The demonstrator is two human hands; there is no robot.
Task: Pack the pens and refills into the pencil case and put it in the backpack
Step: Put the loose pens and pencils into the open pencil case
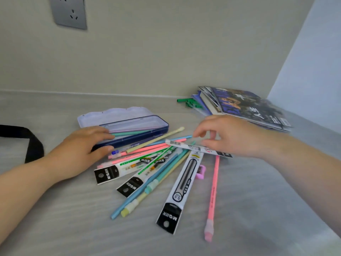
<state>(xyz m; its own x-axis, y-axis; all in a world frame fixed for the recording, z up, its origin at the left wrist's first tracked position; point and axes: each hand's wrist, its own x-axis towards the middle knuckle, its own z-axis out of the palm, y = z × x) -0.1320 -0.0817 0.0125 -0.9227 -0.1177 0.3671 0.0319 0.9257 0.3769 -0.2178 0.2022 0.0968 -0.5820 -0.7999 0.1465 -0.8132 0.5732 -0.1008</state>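
Your left hand (81,150) lies flat and released, fingers stretched over the near rim of the pencil case (129,129), thumb touching the near wall; it grasps nothing. Your right hand (230,137) hovers over the top of the fan of pens, thumb and forefinger pinched close at the tip of a slim blue pen (182,138); you cannot tell from this view whether that grip has actually closed on it.

The pencil case is a shallow, rounded rectangle of hard plastic, dark blue tray with a pale translucent lid laid open behind it. A mint pen and a lilac one already lie inside.

Just in front of it on the grey, faintly grained tabletop (258,209), the pastel pens (147,183) spread out in pink, blue, yellow and mint, thin matte sticks with softer caps. Glossy flat refill packs (177,189) with black header cards lie across them. A small pink sharpener (200,171) sits partly under one pack. A black strap (31,143) lies at the left edge, and magazines (245,108) are stacked well apart at the back right.
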